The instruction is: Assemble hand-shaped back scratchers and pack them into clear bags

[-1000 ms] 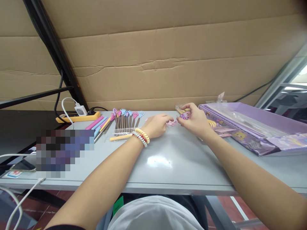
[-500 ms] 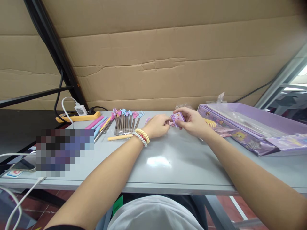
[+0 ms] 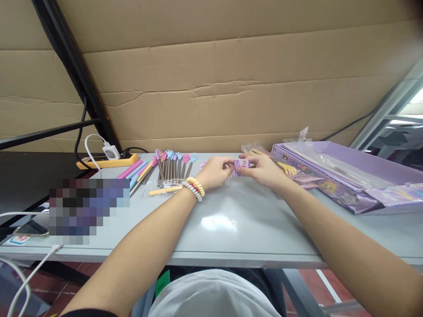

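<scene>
A small purple printed card (image 3: 242,167) is held up between my two hands above the grey table. My right hand (image 3: 262,171) pinches its right side between thumb and fingers. On its left edge, the fingertips of my left hand (image 3: 216,171) are pressed together against it. Beaded bands circle my left wrist. Left of that hand lie several sticks with small hand-shaped heads (image 3: 176,165) in pink, blue and purple. One yellow stick (image 3: 165,190) rests in clear plastic near my left wrist. Beyond my right hand is a yellow hand-shaped piece (image 3: 287,169) in clear wrapping.
An open purple box (image 3: 350,193) stands at the right. At the left are a yellow power strip (image 3: 128,161) with a white charger, coloured tubes (image 3: 130,169), a phone (image 3: 33,227) and white cables. Cardboard (image 3: 211,88) forms the back wall.
The purple card has turned from tilted to nearly level and moved slightly left and down. My left fingertips now meet its left edge, and my right hand has shifted slightly down.
</scene>
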`<state>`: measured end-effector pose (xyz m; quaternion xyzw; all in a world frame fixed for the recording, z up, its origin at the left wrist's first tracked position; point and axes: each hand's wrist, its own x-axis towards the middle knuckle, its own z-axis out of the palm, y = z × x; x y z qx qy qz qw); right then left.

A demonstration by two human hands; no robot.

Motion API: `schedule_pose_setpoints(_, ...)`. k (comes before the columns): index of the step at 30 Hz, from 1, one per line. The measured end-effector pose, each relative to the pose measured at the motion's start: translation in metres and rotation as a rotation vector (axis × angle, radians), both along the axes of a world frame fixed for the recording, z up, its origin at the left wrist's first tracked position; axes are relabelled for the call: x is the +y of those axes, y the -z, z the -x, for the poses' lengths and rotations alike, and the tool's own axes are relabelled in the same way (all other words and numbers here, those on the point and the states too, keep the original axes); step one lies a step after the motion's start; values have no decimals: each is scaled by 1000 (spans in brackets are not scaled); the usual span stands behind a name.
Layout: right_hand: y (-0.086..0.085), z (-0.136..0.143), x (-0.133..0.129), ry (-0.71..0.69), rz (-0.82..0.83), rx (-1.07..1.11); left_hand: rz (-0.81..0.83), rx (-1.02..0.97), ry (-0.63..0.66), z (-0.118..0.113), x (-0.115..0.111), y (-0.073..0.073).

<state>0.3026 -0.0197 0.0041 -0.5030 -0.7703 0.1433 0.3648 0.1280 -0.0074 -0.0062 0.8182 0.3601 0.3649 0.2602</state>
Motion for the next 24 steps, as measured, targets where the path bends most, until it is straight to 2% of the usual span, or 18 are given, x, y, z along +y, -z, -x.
schedule_pose_setpoints(3, -1, -1, -1, -33, 125, -4, 17, -36, 26, 0, 2, 2)
schedule_pose_setpoints(8, -3, 2, -4, 19, 148, 66, 39, -94, 22, -2, 4, 3)
schedule_pose_setpoints(14, -2, 4, -4, 37, 154, 192, -7, -19, -125, -2, -1, -1)
schedule_pose_setpoints(18, 3, 2, 1, 3, 142, 300, -3, -3, -154, -3, -4, -3)
schedule_pose_setpoints(24, 0, 1, 2, 49, 98, 59, 43, -72, -85, -4, -2, -2)
